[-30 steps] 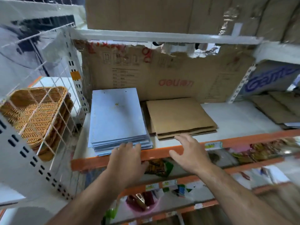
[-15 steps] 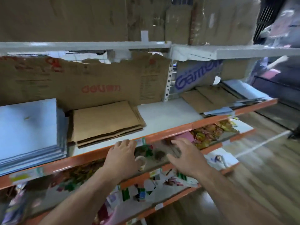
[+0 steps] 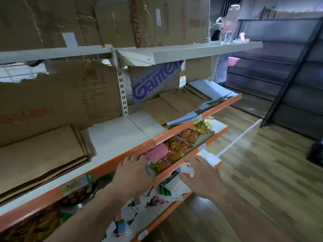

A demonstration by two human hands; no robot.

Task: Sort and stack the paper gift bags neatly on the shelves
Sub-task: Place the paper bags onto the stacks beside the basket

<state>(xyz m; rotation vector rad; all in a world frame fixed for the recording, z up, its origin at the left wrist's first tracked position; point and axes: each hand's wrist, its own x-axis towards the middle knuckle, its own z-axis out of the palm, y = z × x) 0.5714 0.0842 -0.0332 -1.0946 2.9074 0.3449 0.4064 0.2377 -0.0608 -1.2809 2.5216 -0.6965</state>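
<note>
A neat stack of flat brown paper gift bags (image 3: 42, 154) lies at the left of the white shelf (image 3: 120, 135) with the orange front edge. Further right on the same shelf, loose brown bags (image 3: 171, 103) and pale blue bags (image 3: 208, 89) lie mixed and overlapping, some sticking out over the edge. My left hand (image 3: 132, 170) and my right hand (image 3: 201, 175) hang in front of the lower shelves, fingers relaxed, holding nothing. Both are well short of the mixed pile.
Torn cardboard sheets (image 3: 57, 95) line the back of the shelf, one printed in purple letters (image 3: 155, 82). Snack packets (image 3: 181, 144) fill the shelf below. Cardboard boxes (image 3: 113, 21) sit on top. Wooden floor (image 3: 253, 172) and dark empty racks (image 3: 279, 67) lie to the right.
The view has swung right along the shelf; the blue stack has left the frame and the mixed pile is now nearer. Both hands came off the shelf edge and moved right.
</note>
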